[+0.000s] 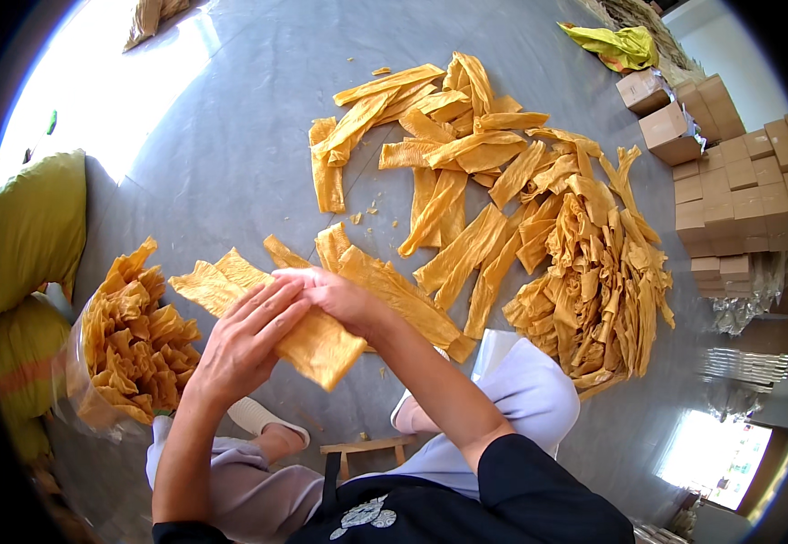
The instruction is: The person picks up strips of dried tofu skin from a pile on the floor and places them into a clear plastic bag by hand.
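Both hands are closed around a folded yellow, wrinkled strip [323,352] that looks like dried tofu skin. Its layered far end fans out to the left, and its flat near end sticks out below my hands. My left hand [247,340] presses along the strip's left side with its fingers together. Partly behind those fingers, my right hand [344,297] grips from the right, its fingertips partly hidden. Long loose strips [403,295] lie on the floor just beyond my right forearm. To the left, a clear plastic bag [75,385] holds many upright strips [135,331].
A dense heap of strips [593,281] lies right of my knee, with more scattered strips [448,136] beyond. Full yellow-green sacks [36,227] line the left side. Cardboard boxes [734,195] are stacked at the right. A low wooden stool [367,446] shows between my legs.
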### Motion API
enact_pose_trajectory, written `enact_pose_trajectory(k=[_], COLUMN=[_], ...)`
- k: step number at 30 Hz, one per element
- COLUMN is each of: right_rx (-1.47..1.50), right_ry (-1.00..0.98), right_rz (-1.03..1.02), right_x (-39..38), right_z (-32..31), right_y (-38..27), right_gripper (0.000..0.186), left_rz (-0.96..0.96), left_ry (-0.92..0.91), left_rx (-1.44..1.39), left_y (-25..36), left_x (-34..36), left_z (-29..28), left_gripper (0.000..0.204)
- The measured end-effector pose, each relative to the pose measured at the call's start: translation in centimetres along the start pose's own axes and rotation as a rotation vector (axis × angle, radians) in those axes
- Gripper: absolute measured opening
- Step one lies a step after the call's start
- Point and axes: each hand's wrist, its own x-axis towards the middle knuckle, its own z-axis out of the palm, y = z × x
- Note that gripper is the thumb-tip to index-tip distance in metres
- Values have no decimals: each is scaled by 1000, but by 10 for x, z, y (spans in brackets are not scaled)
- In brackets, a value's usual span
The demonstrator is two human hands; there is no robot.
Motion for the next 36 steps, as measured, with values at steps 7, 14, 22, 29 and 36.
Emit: enact_pose_trajectory(k=[7, 14, 22, 29, 36], right_rx=[-528, -813, -707, -490, -738], right_ry=[1546, 1636, 1782, 1077, 672], right_rz=[-423, 621, -245, -710, -668], right_x=[12, -78, -30, -23, -68], right_z=[-212, -301, -226, -33, 62], right_y=[51, 136, 94, 39, 19], right_gripper=[46, 98, 70, 68, 54], left_rz=[-324, -555, -657, -544, -523], left_ry=[121, 210, 175, 290, 504], left_rx=[-449, -1143, -963, -685, -183], left_y=[1, -15, -16, -21, -44], left_x=[9, -12, 2, 10, -13], left_z=[-10, -4, -10, -12, -11], left_gripper=[29, 42, 48, 26, 22])
